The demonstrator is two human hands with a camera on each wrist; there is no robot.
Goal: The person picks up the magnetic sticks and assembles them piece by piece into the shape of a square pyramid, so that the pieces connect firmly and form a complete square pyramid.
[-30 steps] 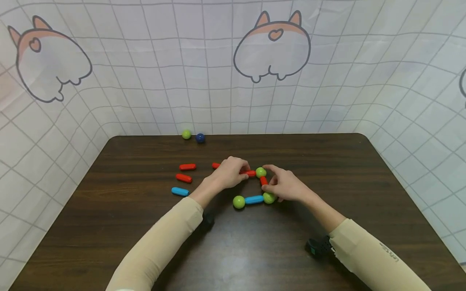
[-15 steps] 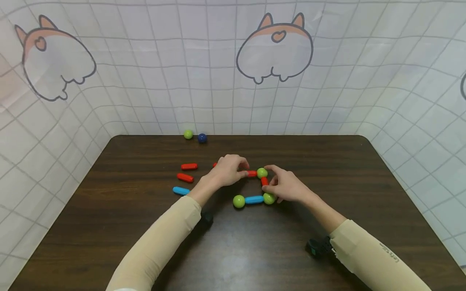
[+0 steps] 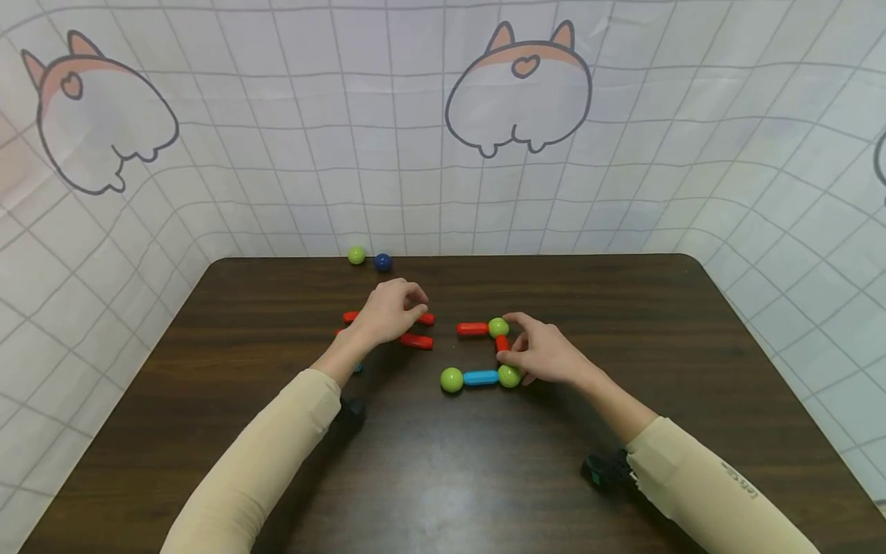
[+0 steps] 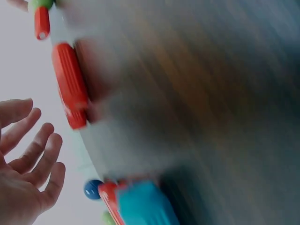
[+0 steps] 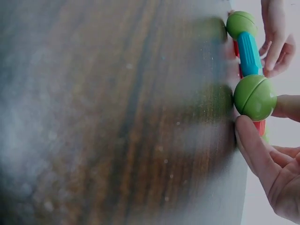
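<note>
In the head view several sticks and balls join in a bent chain. It runs from a red stick [image 3: 473, 328] through a far green ball [image 3: 498, 328], a short red stick [image 3: 502, 344] and a near green ball [image 3: 509, 376] to a blue stick [image 3: 481, 378] ending in another green ball [image 3: 452, 379]. My right hand [image 3: 545, 352] holds the chain's right side, thumb at the short red stick, index finger by the far ball. My left hand [image 3: 391, 309] hovers over loose red sticks [image 3: 417, 341], fingers loosely bent; the left wrist view shows them spread, holding nothing.
A loose green ball [image 3: 356, 255] and a dark blue ball [image 3: 383, 262] lie at the table's back edge. Another red stick [image 3: 351, 316] and a mostly hidden blue stick [image 3: 358, 368] lie around my left forearm. A white tiled-pattern curtain [image 3: 415, 154] surrounds the dark wooden table [image 3: 443, 469].
My left hand has left the chain's far red stick and moved left over the loose red sticks, uncovering two of them. My right hand stays at the chain.
</note>
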